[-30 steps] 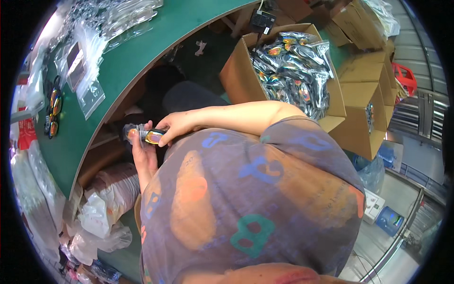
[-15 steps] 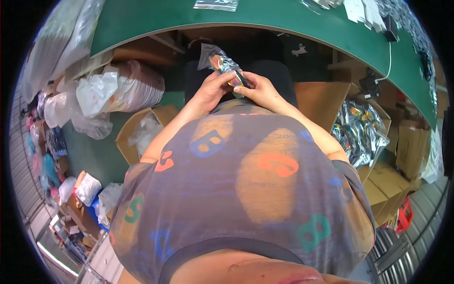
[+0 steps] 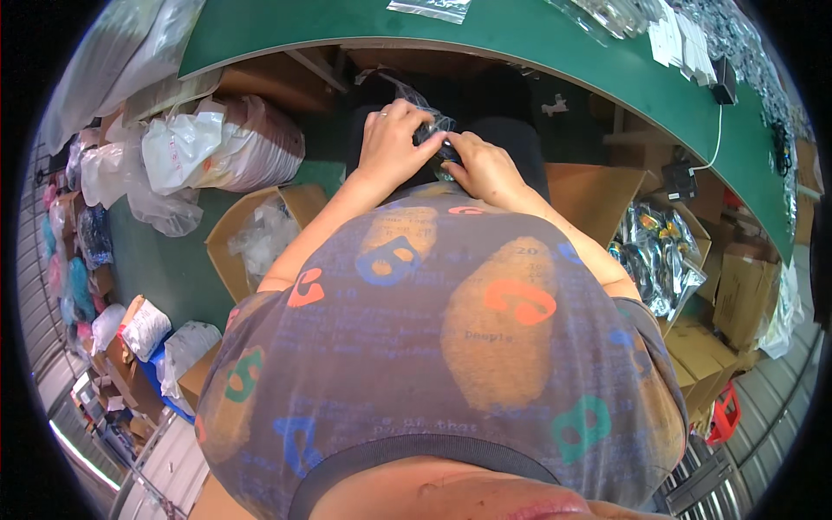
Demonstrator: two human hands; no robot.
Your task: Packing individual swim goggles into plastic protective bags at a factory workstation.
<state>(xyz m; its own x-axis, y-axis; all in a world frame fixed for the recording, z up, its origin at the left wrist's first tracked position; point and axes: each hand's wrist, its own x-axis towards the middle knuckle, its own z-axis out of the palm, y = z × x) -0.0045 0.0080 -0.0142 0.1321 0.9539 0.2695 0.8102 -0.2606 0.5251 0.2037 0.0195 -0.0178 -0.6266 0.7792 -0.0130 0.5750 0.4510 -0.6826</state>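
Note:
In front of my lap I hold a clear plastic bag with a dark item inside; its kind does not show. My left hand is closed over the upper part of the bag, its fingers curled round the far side. Lower down, my right hand pinches the bag between thumb and fingers. The two thumbs almost meet over the dark item. Much of the bag is hidden behind my fingers, and its loose clear end sticks out beyond my left hand.
A green table curves across the far side, with a flat clear bag on it. At right, an open carton stands beside many bagged dark items. At left are a carton with clear plastic and a big white sack.
My left hand has moved up over the bag and wrapped further round it. The bag has turned, so the orange and yellow colours seen earlier no longer show.

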